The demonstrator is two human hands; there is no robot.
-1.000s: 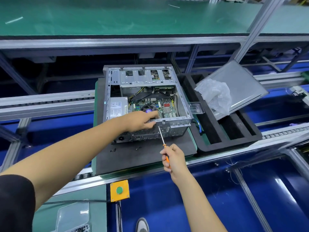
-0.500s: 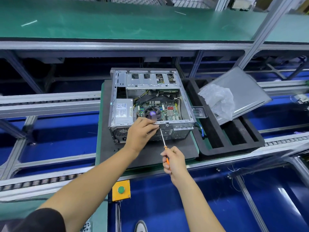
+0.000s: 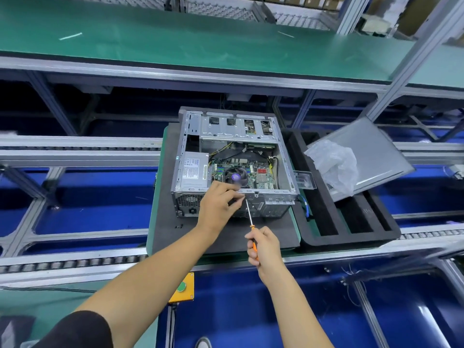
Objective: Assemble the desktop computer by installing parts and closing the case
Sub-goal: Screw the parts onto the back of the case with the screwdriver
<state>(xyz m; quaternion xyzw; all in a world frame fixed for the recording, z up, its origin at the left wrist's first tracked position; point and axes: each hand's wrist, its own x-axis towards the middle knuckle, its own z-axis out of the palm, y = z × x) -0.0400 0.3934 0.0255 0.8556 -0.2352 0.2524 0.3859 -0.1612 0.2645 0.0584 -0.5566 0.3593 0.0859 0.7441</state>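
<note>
An open desktop computer case (image 3: 233, 162), a boxy shell of bare grey sheet metal, lies on its side on a dark foam mat (image 3: 175, 237) at the centre of a conveyor line, its green motherboard and round fan exposed. The right hand (image 3: 263, 247) is closed around the orange handle of a slim screwdriver (image 3: 249, 214); its thin steel shaft runs toward 12 o'clock, tip at the case's near rear edge. The left hand (image 3: 218, 204), nearer the case, has its fingertips pinched together right at that tip, apparently steadying a screw too small to see. At 3 o'clock, the flat grey side panel (image 3: 376, 151) leans in a black foam tray (image 3: 351, 232), crumpled plastic on it.
</note>
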